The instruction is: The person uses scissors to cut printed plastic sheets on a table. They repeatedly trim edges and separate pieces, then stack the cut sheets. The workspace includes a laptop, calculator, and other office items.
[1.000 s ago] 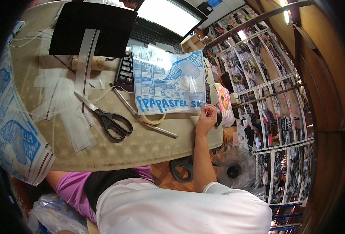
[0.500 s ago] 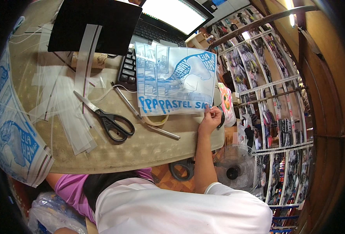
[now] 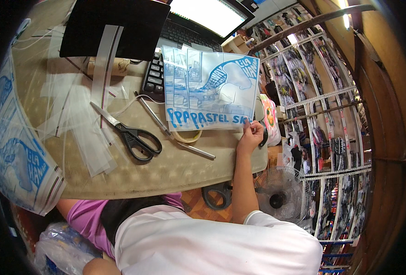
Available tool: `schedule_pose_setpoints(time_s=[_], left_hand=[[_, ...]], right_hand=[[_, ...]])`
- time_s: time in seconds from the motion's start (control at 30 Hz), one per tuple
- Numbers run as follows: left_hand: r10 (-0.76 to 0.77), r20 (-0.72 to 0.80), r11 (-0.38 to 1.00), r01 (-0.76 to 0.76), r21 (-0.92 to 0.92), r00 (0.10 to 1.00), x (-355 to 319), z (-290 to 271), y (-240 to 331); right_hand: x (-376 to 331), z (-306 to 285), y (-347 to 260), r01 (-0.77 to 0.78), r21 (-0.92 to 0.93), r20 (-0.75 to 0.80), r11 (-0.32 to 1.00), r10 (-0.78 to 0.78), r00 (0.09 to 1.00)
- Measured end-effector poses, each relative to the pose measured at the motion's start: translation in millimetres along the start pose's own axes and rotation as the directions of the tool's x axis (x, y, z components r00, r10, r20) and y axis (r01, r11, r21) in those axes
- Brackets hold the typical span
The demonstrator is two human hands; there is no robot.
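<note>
Right hand (image 3: 250,136): fingers pinched together on the lower right corner of a stack of clear printed bags (image 3: 211,89), blue artwork uppermost. The stack is spread flat on the beige table (image 3: 166,172), lying up and to the left of the grip, its long axis running left to right across the tabletop, its upper edge overlapping a black keyboard (image 3: 153,75). Left hand: not seen anywhere in the head view, so its state is not recorded; the right hand is the only one at the stack. Just under the stack's lower edge, a roll of tape (image 3: 187,135) is partly covered, and a long thin metal rod (image 3: 173,133) is laid slantwise beside it. Further left, black-handled scissors (image 3: 128,135) are laid with the blades pointing up-left, near a litter of clear plastic offcuts (image 3: 86,137). At the far left edge of the table a second pile of printed bags (image 3: 17,160) is draped over the rim. Containers: the bags themselves, all seemingly flat and empty. Below the table's right corner, a floor fan (image 3: 280,198) is placed.
</note>
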State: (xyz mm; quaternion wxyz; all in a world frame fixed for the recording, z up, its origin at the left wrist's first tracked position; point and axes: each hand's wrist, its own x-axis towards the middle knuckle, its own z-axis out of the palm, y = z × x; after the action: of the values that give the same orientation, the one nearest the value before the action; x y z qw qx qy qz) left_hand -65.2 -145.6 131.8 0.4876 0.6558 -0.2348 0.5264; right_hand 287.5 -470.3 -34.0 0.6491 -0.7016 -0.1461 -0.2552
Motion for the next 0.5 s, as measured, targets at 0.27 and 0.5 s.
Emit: schedule_pose_setpoints(time_s=[0.27, 0.5], left_hand=[[0.005, -0.001, 1.000, -0.005, -0.001, 1.000, 0.4, 2.7, 2.9], [0.016, -0.016, 1.000, -0.016, -0.009, 1.000, -1.2, 4.7, 1.7]], right_hand=[[2.7, -2.3, 3.4, -0.019, 0.058, 0.015, 0.998, 0.018, 1.000], [2.9, -4.5, 5.4, -0.017, 0.061, -0.002, 0.998, 0.017, 1.000]])
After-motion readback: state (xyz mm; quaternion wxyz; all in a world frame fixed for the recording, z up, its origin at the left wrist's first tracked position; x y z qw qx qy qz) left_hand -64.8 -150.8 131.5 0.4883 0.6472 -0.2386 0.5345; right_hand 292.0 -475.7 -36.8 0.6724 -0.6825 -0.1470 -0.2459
